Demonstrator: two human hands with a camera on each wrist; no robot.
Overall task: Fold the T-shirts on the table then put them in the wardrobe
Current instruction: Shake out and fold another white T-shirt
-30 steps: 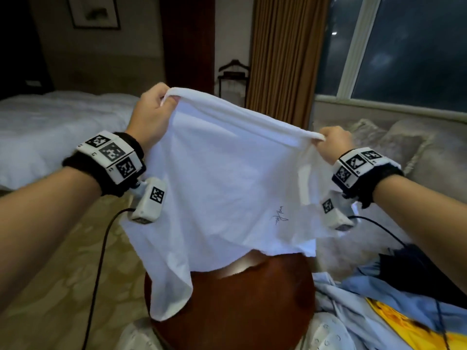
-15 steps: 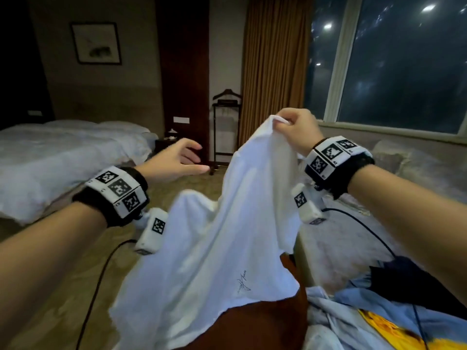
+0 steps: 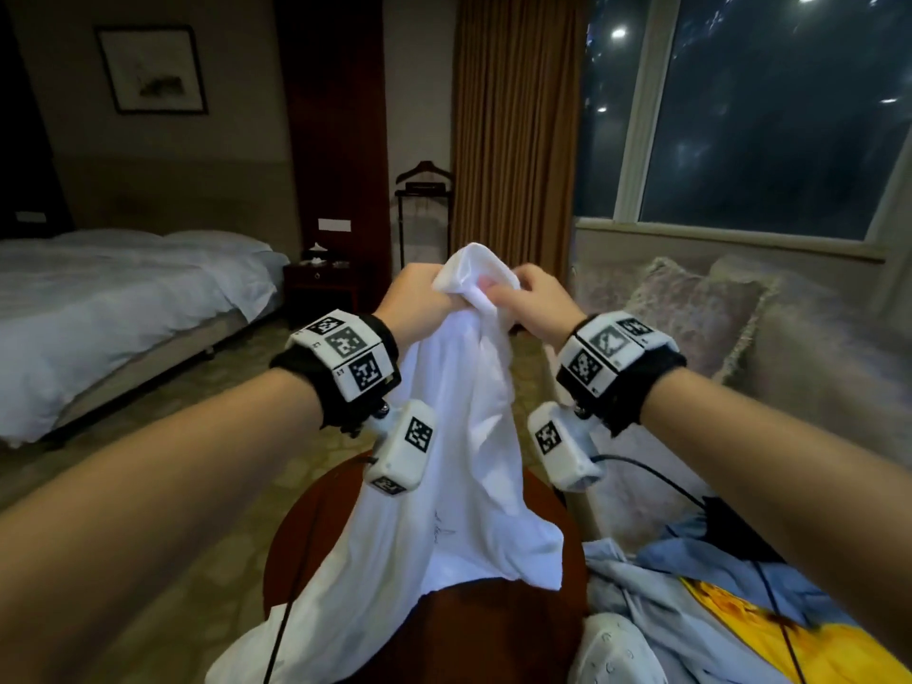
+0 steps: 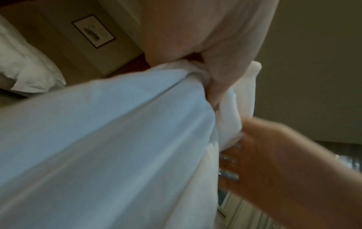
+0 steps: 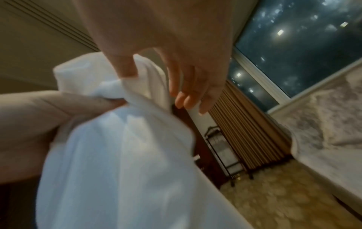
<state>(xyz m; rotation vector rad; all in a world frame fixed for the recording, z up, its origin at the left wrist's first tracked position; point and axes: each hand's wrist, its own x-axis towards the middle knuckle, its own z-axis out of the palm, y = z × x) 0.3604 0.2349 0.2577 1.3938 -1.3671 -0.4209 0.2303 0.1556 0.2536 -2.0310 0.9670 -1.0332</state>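
Observation:
A white T-shirt [image 3: 464, 436] hangs bunched from both hands, its lower part draped on the round brown table [image 3: 493, 634]. My left hand [image 3: 434, 293] grips the gathered top edge in its fist. Right beside it, my right hand [image 3: 498, 293] pinches the same edge between thumb and fingers. In the left wrist view the left hand [image 4: 207, 80] closes round the white T-shirt [image 4: 107, 139], with the right hand [image 4: 274, 155] just beyond. In the right wrist view the right hand [image 5: 149, 86] pinches the white T-shirt [image 5: 117, 155].
A heap of light blue and yellow clothes [image 3: 715, 609] lies at the lower right. A sofa with cushions [image 3: 715, 328] runs under the window on the right. A bed [image 3: 123, 308] stands at the left, and a valet stand [image 3: 424, 209] by the curtain.
The shirt was held spread between both hands. The left hand let go and then took hold again beside the right, so the shirt now hangs bunched from one spot.

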